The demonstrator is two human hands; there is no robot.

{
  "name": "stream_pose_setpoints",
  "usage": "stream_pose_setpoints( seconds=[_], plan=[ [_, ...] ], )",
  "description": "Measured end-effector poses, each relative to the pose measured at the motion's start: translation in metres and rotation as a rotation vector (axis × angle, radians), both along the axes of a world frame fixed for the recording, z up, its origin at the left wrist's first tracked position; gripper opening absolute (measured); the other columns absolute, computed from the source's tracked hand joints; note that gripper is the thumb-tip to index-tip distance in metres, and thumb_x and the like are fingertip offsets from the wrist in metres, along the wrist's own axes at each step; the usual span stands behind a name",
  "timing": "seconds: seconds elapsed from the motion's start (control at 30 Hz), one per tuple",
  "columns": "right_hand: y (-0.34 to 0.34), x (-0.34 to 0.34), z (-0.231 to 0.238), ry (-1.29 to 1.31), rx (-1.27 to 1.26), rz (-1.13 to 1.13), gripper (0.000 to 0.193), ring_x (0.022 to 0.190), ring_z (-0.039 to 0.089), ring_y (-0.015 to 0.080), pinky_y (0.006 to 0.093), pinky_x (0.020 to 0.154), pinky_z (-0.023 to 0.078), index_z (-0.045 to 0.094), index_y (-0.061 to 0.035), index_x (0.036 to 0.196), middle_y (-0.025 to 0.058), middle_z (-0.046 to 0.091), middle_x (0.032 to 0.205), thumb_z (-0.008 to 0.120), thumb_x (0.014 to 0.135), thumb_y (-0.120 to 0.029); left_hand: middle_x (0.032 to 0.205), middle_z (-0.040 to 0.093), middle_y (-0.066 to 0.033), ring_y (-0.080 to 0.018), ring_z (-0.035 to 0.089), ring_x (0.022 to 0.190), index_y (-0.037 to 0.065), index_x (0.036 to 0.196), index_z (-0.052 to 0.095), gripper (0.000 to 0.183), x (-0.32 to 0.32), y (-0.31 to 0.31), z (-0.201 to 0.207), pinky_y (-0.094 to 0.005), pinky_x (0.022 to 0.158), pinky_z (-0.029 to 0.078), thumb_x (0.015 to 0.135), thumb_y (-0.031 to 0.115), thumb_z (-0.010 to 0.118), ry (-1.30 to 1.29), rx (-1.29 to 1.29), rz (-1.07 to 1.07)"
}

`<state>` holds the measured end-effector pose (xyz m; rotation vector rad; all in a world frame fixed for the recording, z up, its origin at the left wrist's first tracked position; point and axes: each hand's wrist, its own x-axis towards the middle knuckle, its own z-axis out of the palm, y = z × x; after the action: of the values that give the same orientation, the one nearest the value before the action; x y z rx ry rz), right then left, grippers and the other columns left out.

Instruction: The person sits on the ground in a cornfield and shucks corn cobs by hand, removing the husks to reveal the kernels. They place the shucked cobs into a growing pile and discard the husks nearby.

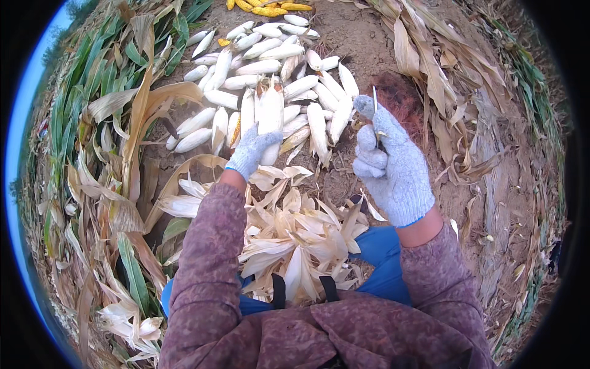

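Note:
My gloved left hand (251, 150) is closed around the lower part of an ear of corn (270, 114) that still wears its pale husk. Dark silk shows at the ear's far tip, which lies over the heap. Off to the right, my gloved right hand (393, 161) is raised with the fingers curled. A thin pointed pick (375, 97) sticks up between its thumb and fingers; the rest of the pick is hidden by the glove. Beyond the left hand spreads a heap of corn ears in pale husks (261, 67), a few with yellow kernels showing.
Loose dry husks (295, 240) pile up between my knees. Bare yellow cobs (270, 9) lie at the far edge. Cut stalks and leaves line the left (117, 172) and the right (430, 67). Reddish corn silk (399, 101) sits on the soil beyond the right hand.

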<state>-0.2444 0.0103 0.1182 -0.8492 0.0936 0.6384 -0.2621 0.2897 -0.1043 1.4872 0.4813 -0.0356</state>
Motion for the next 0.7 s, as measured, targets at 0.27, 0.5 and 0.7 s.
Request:
stream_pose_setpoints(
  seconds=[0.27, 0.5, 0.7],
  plan=[
    [0.012, -0.052, 0.019, -1.441, -0.790, 0.080, 0.029, 0.110, 0.071, 0.0390, 0.0459, 0.098, 0.057, 0.074, -0.0046, 0.121, 0.0189, 0.074, 0.120, 0.062, 0.104, -0.025, 0.107, 0.075, -0.0208, -0.0324, 0.077, 0.083, -0.001, 0.139, 0.057, 0.073, -0.094, -0.017, 0.168, -0.0439, 0.074, 0.067, 0.106, 0.064, 0.054, -0.184, -0.511, 0.027],
    [0.026, -0.086, 0.014, -1.741, -0.925, 0.231, 0.024, 0.103, 0.072, 0.0365, 0.0474, 0.091, 0.058, 0.076, -0.0102, 0.114, 0.0149, 0.076, 0.112, 0.064, 0.101, -0.027, 0.113, 0.073, -0.0161, -0.0309, 0.075, 0.088, 0.004, 0.143, 0.056, 0.052, -0.191, -0.048, 0.189, -0.0479, 0.076, 0.066, 0.109, 0.043, 0.060, -0.139, -0.592, 0.198],
    [0.034, -0.110, 0.010, -1.891, -1.087, 0.404, 0.028, 0.099, 0.074, 0.0322, 0.0467, 0.084, 0.060, 0.076, -0.0158, 0.120, 0.0104, 0.077, 0.112, 0.062, 0.102, -0.032, 0.112, 0.073, -0.0170, -0.0296, 0.074, 0.098, 0.002, 0.141, 0.058, 0.048, -0.201, -0.049, 0.173, -0.0435, 0.086, 0.063, 0.110, 0.039, 0.060, -0.105, -0.272, 0.268]
  ],
)
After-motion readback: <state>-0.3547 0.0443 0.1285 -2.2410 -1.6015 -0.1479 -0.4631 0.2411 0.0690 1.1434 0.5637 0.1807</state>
